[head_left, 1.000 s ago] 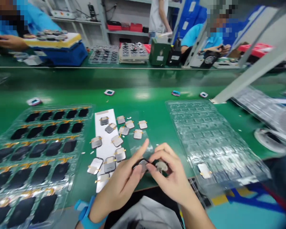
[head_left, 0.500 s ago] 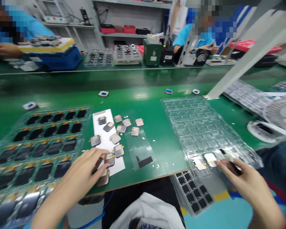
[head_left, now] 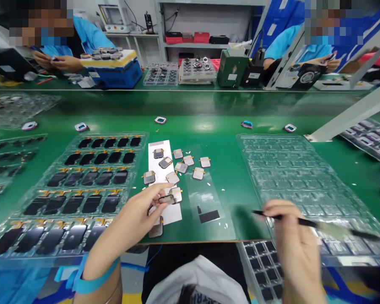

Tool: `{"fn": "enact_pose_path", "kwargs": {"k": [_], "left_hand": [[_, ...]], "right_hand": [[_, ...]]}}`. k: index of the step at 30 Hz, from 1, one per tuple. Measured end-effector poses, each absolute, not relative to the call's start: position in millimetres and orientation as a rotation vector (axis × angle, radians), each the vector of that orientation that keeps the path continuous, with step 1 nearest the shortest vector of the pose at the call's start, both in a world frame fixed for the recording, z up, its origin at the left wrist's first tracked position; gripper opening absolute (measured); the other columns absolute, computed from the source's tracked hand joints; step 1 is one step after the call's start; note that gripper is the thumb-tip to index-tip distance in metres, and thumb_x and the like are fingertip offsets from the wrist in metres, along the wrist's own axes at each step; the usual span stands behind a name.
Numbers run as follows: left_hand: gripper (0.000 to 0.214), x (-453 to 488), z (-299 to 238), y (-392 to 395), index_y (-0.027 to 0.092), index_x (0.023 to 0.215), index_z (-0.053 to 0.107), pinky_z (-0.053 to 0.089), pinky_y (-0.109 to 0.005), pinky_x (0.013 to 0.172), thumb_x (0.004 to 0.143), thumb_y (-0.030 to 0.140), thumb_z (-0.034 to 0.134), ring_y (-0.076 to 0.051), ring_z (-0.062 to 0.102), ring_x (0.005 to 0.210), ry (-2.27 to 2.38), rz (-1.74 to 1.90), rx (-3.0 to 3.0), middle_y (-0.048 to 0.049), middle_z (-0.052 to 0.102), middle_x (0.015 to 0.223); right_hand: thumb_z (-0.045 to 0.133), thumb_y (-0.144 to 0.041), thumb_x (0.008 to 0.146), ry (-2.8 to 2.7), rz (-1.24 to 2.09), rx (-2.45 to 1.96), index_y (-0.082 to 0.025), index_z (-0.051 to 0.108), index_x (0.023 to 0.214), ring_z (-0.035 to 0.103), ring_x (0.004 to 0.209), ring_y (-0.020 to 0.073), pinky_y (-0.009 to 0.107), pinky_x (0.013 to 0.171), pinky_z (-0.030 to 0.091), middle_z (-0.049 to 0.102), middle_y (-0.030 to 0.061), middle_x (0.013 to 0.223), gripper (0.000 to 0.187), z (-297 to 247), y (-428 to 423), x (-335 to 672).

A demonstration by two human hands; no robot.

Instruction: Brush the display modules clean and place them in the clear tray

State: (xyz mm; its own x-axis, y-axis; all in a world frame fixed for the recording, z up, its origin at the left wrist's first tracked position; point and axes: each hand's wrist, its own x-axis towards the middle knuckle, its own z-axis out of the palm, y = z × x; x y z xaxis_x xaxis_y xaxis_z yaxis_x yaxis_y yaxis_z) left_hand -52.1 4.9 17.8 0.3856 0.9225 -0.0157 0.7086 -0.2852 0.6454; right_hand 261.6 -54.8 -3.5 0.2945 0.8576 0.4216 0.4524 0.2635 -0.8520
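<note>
My left hand (head_left: 152, 207) pinches a small display screen (head_left: 166, 199) by its edges, tilted above a white paper strip (head_left: 160, 145). Several similar screens with orange flex tabs lie face down around it, such as one grey-backed screen (head_left: 198, 173) and another screen (head_left: 156, 228) below my fingers. In my right hand (head_left: 293, 240) are black tweezers (head_left: 304, 221), their tips pointing left over the green bench. This hand is in front of the near left corner of a clear plastic tray (head_left: 256, 169). A transparent film (head_left: 205, 194) with a dark strip lies between the hands.
Rows of dark screens fill another clear tray (head_left: 61, 171) on the left. Small watch cases (head_left: 160, 120) stand along the bench's far side. A slanted white post (head_left: 351, 112) rises at right. Below the bench edge is a tray of black squares (head_left: 262, 264). Two co-workers sit opposite.
The view has swung left. My right hand has come away from the pale square pieces on the right tray and moved left with the tweezers. My left hand now holds a screen raised and tilted.
</note>
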Motion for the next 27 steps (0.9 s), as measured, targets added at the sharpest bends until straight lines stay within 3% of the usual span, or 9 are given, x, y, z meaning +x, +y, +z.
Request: {"fn": "enact_pose_path", "kwargs": {"k": [5,8,13,27], "left_hand": [[0.015,-18.6,9.8,-10.0,0.026,0.100,0.067,0.051,-0.023,0.080,0.096,0.017,0.056,-0.014,0.070,0.089,1.163,0.710,2.080,0.0027,0.074,0.098],[0.013,-9.0,-1.2,-14.4,0.026,0.105,0.069,0.051,-0.024,0.082,0.096,0.021,0.062,-0.015,0.070,0.091,1.072,0.699,2.117,0.0024,0.076,0.100],[0.016,-9.7,-5.7,-9.8,0.023,0.109,0.069,0.050,-0.034,0.082,0.098,0.021,0.057,-0.021,0.064,0.095,0.997,0.537,2.228,-0.0024,0.073,0.098],[0.018,-9.8,-4.6,-3.7,0.022,0.108,0.070,0.050,-0.034,0.082,0.098,0.020,0.055,-0.020,0.062,0.090,0.992,0.481,2.227,-0.0039,0.071,0.094]], "right_hand": [[0.055,-0.021,0.096,-1.428,0.938,-1.115,-0.026,0.059,0.097,0.067,0.082,0.0134,0.028,0.074,0.060,0.058,0.0008,0.094,0.006,-16.2,-25.8,209.0],[0.059,-0.015,0.093,-1.430,0.911,-1.124,-0.024,0.057,0.095,0.068,0.080,0.0114,0.024,0.072,0.061,0.057,0.0004,0.095,0.009,-26.3,-17.2,198.4],[0.061,-0.012,0.091,-1.478,0.887,-1.142,-0.023,0.057,0.094,0.070,0.081,0.0111,0.022,0.071,0.061,0.059,0.0006,0.095,0.013,-34.0,-15.2,198.8],[0.061,-0.012,0.092,-1.497,0.916,-1.196,-0.024,0.056,0.097,0.070,0.084,0.0109,0.021,0.075,0.059,0.062,0.0000,0.096,0.015,-36.8,-21.1,202.3]]}}
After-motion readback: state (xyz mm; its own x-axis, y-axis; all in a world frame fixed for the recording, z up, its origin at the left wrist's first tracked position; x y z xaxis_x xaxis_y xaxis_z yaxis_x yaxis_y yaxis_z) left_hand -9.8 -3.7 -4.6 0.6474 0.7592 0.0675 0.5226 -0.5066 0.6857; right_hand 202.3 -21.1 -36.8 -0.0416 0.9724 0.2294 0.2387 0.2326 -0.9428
